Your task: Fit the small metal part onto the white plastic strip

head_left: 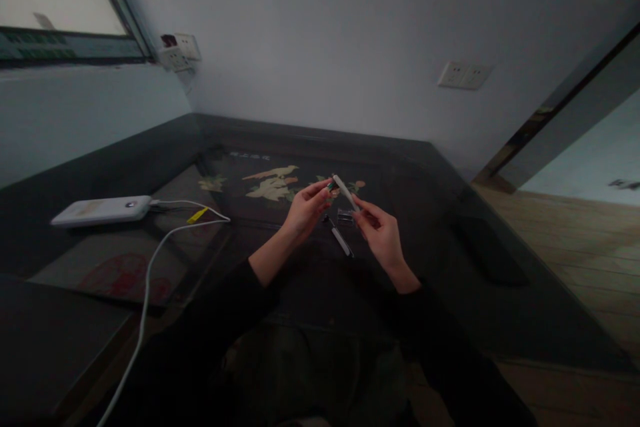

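Note:
Over the dark table [310, 280], my left hand [306, 208] pinches a small dark-green piece [331, 185] between thumb and fingertips; its kind is too small to tell. My right hand [379, 225] grips the lower end of a slim white stick-shaped piece [345, 191], which tilts up toward the left fingertips. Whether the two pieces touch, I cannot tell. Just below the hands lies a slender white piece with dark ends [341, 241]. Beside it, near the right fingers, is a small clear, shiny object [345, 216].
A white power bank [103, 211] rests at the left with a white cable [147, 293] running off the front edge, a yellow tag [197, 215] on it. A dark flat object [487, 250] lies at the right. Wall sockets [465, 75] are behind.

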Demonstrator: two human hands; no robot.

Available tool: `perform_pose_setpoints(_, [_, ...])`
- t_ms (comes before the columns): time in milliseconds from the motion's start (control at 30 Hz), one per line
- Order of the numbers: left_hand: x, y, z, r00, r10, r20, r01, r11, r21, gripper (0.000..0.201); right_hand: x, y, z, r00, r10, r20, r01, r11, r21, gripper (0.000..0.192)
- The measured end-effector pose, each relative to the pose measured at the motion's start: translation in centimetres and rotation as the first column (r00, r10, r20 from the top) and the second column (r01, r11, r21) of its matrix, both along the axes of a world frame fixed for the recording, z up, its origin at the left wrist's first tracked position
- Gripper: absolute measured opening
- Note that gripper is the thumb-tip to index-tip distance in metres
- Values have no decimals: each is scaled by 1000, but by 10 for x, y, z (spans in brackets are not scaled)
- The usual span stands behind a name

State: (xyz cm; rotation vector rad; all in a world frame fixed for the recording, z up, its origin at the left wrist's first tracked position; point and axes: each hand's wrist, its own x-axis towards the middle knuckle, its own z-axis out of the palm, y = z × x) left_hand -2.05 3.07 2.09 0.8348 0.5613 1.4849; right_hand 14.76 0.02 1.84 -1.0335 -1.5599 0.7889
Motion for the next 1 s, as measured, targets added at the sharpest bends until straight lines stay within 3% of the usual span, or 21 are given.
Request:
perform_pose_setpoints(367, [-1,0,1,1000,19,-25,-18,999,32,30,-3,-5,2,990,134,-38,-136,990,-36,39])
perform_pose_setpoints(733, [1,0,0,999,19,-33,-19,1000,7,37,0,0,0,1000,11,-11,-11,1000,2,39])
perform_pose_setpoints(1000, [0,1,0,1000,24,-7,-24,999,48,34,-2,-5,3,997,80,-10,-80,997,-17,38])
